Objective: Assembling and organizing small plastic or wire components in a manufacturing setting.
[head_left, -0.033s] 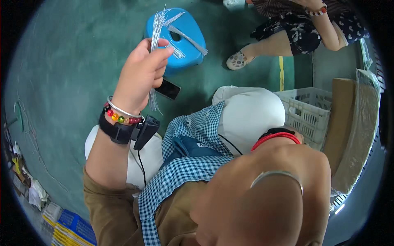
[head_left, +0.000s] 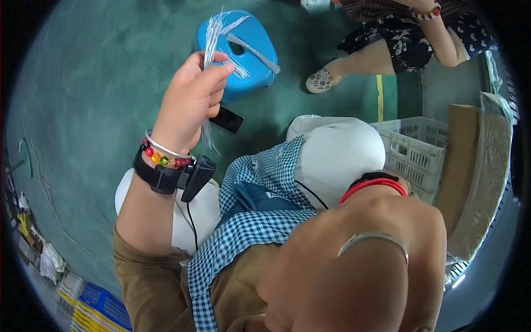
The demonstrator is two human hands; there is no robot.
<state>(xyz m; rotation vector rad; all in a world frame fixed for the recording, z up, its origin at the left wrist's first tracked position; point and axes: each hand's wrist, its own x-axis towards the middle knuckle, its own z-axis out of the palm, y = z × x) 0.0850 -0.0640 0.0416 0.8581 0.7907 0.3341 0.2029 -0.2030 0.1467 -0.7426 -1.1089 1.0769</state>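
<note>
My left hand (head_left: pixel 198 91) is raised in front of me, fingers closed around a bundle of thin silvery strands (head_left: pixel 212 44) that looks like cut wire. The strands stick out above the thumb, and their lower ends hang below the palm. Just beyond is a blue stool (head_left: pixel 257 36), with several similar bundles (head_left: pixel 251 52) lying on its top. My right forearm, with red and black bands and a silver bangle, is bent up close to the camera. Large and blurred, my right hand (head_left: pixel 337 282) fills the lower right; its fingers are not distinguishable.
A dark phone (head_left: pixel 228 120) lies on the green floor beside the stool. White crate (head_left: pixel 412 144) and cardboard (head_left: pixel 459 155) stand on the right. Another person's leg (head_left: pixel 365 60) is at the upper right. Blue crate (head_left: pixel 102 304) is at the lower left. Cords hang from my wrist strap.
</note>
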